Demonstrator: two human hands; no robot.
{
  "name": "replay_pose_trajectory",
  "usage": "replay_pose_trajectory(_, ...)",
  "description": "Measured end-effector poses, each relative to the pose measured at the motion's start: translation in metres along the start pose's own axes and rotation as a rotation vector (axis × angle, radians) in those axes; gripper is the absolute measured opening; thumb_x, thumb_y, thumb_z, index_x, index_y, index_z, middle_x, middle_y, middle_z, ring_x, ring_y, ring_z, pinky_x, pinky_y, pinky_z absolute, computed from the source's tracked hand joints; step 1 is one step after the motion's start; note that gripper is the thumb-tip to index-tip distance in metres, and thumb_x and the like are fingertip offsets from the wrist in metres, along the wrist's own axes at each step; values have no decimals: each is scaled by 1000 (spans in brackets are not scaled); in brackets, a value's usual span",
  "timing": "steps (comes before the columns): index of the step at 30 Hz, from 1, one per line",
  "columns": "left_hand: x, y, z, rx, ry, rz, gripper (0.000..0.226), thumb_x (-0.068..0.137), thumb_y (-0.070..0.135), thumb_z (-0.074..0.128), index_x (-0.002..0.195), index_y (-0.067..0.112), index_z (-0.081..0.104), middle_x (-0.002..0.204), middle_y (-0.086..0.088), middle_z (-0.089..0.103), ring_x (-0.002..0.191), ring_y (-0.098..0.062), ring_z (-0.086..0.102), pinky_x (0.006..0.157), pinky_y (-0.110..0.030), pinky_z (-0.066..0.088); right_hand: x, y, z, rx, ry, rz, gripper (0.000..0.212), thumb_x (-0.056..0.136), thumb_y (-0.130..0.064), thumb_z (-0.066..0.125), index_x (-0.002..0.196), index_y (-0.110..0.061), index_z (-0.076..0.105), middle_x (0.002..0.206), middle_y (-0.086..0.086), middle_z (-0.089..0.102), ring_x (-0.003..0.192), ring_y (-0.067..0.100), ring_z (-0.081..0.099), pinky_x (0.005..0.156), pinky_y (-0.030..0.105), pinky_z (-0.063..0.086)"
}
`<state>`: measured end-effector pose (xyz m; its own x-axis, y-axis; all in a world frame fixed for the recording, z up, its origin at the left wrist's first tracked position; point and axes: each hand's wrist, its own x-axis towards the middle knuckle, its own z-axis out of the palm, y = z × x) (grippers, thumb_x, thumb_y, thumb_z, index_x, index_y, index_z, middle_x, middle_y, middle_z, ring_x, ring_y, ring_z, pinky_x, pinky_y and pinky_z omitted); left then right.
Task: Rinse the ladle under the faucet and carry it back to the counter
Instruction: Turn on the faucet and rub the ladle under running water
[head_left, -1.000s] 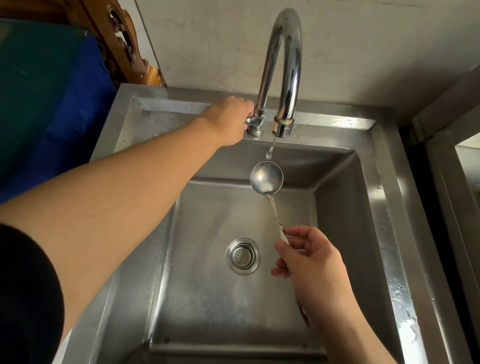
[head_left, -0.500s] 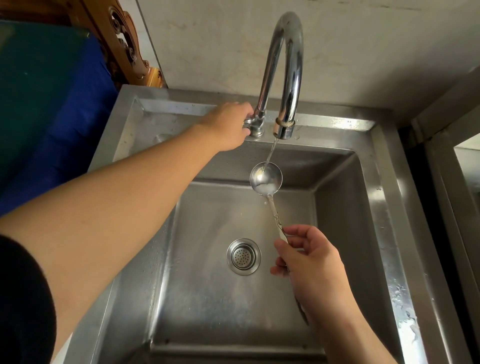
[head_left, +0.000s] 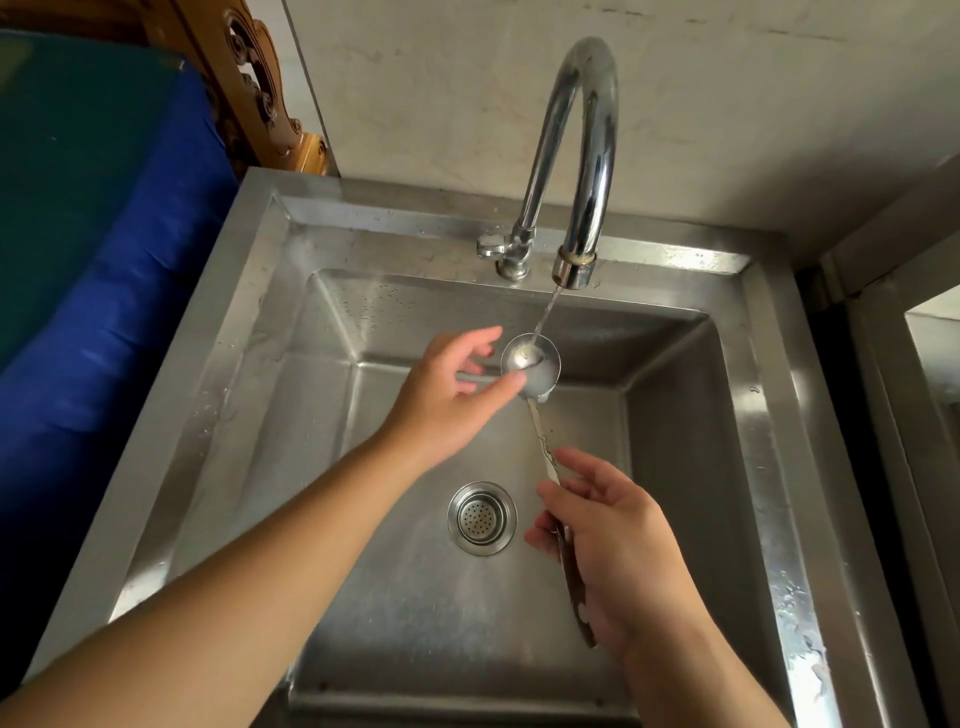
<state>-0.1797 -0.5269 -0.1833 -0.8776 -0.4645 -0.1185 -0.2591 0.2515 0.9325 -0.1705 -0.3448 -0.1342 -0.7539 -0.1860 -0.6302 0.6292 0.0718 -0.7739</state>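
A small steel ladle (head_left: 535, 371) hangs over the sink (head_left: 395, 597), its bowl under the spout of the chrome gooseneck faucet (head_left: 574, 156). A thin stream of water falls into the bowl. My right hand (head_left: 610, 551) grips the ladle's patterned handle low down, at the sink's right side. My left hand (head_left: 449, 395) is beside the bowl on its left, fingers spread, the thumb tip touching the bowl's rim. The faucet's lever (head_left: 491, 245) stands free at the back rim.
A round strainer drain (head_left: 481, 517) sits in the sink floor. Blue and green fabric (head_left: 78, 249) lies left of the sink, with carved wood (head_left: 254, 88) behind it. A metal frame (head_left: 893, 332) stands to the right. A pale wall rises behind the faucet.
My left hand has let go of the faucet lever and come down to the ladle's bowl. The water stream has grown from drips to a steady thin flow.
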Motion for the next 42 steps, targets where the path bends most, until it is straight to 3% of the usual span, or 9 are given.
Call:
replay_pose_trajectory(4, 10, 1, 9, 160, -13, 122, 65, 69, 35, 90, 129, 27, 66, 106, 9, 56, 91, 4, 60, 78, -8, 45, 0, 5, 4, 35, -12, 16, 29, 87, 2, 71, 102, -22, 75, 64, -3, 66, 52, 12, 61, 65, 35, 60)
replay_pose_trajectory(9, 20, 1, 19, 276, 66, 140, 55, 57, 40, 93, 102, 27, 64, 92, 13, 53, 74, 7, 51, 65, -8, 38, -1, 11, 6, 5, 18, 3, 30, 84, 1, 73, 98, -25, 77, 63, -5, 67, 52, 12, 61, 50, 26, 53)
replay_pose_trajectory(18, 36, -2, 29, 264, 231, 93, 40, 66, 49, 87, 67, 33, 50, 66, 16, 53, 63, 5, 53, 53, -10, 36, -10, 12, 10, -48, 64, -55, 33, 85, -6, 75, 108, -29, 75, 69, 7, 60, 40, 12, 53, 45, 26, 47)
replay_pose_trajectory(25, 33, -7, 20, 214, 220, 219, 4, 87, 19, 72, 84, 17, 72, 72, 15, 63, 65, 1, 58, 63, -4, 38, -8, 6, 8, 100, 30, 13, 29, 87, 2, 70, 106, -19, 74, 50, -6, 57, 46, 11, 52, 41, 24, 42)
replay_pose_trajectory(29, 24, -8, 16, 129, 117, 115, 26, 88, 6, 66, 107, 21, 75, 95, 4, 71, 76, 2, 61, 73, -5, 44, -4, 1, 9, 217, 20, 102, 27, 87, 8, 68, 108, -9, 74, 62, 3, 60, 46, 9, 56, 36, 21, 39)
replay_pose_trajectory(33, 18, -7, 17, -44, 39, 8, 50, 79, -1, 74, 116, 33, 68, 99, 2, 68, 71, 3, 59, 72, -12, 48, 0, -1, 11, 279, -15, 153, 27, 87, 10, 66, 109, -5, 72, 66, 8, 59, 46, 10, 54, 35, 20, 37)
replay_pose_trajectory(36, 20, -6, 18, -98, 53, -20, 54, 71, 4, 85, 111, 34, 66, 101, 2, 71, 75, -4, 64, 74, -20, 53, 2, 0, 14, 277, -31, 161, 27, 88, 10, 64, 109, -6, 71, 66, 7, 59, 47, 10, 53, 34, 20, 37)
replay_pose_trajectory(39, 22, -6, 19, -45, 125, -46, 53, 57, 25, 93, 98, 38, 62, 103, 2, 70, 85, -12, 68, 76, -29, 55, 0, 4, 20, 252, -57, 164, 29, 89, 10, 63, 110, -8, 70, 63, 4, 58, 46, 10, 52, 35, 21, 38)
replay_pose_trajectory(42, 25, -5, 20, 80, 253, -46, 57, 46, 44, 93, 89, 35, 58, 97, 7, 65, 83, -7, 63, 68, -18, 46, -4, 9, 28, 232, -68, 156, 30, 89, 11, 63, 110, -9, 70, 60, 2, 55, 46, 10, 53, 35, 21, 38)
